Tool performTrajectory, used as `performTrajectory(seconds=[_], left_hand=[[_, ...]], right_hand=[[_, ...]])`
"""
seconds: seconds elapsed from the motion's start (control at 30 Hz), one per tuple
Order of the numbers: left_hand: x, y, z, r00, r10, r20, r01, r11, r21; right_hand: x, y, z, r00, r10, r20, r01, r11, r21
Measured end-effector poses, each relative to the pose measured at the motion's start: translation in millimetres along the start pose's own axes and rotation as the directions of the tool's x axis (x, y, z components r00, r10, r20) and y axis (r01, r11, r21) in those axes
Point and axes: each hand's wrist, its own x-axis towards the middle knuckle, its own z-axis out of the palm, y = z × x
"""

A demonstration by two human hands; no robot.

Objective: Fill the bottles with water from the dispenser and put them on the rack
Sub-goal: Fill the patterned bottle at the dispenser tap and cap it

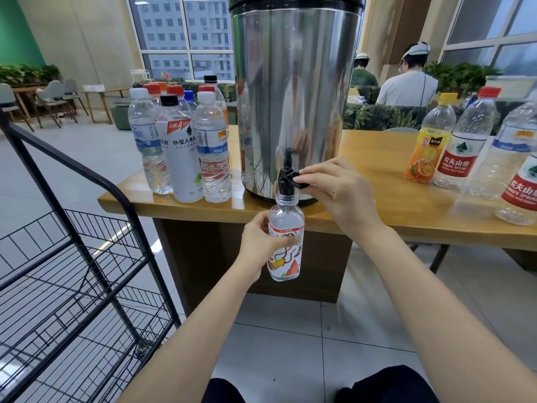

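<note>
A tall steel water dispenser [293, 94] stands at the front edge of a wooden table [377, 199]. Its black tap [289, 181] hangs over the edge. My left hand [261, 242] grips a small uncapped bottle [286, 242] with a colourful label, its mouth right under the tap. My right hand [334, 187] pinches the tap's lever from the right. A black wire rack [72, 271] stands at the lower left, its shelves bare. Whether water flows I cannot tell.
Several capped bottles [183, 141] stand on the table left of the dispenser; several more [470, 149] stand on the right. Two people sit with their backs to me behind the table. Tiled floor lies below, chairs far left.
</note>
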Motion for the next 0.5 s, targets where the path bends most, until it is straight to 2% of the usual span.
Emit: performTrajectory(seconds=[0.5], left_hand=[[2.4, -1.8, -1.4, 1.000, -0.014, 0.003, 0.014, 1.000, -0.001]], right_hand=[[1.7, -1.9, -0.9, 1.000, 0.006, 0.011, -0.006, 1.000, 0.016]])
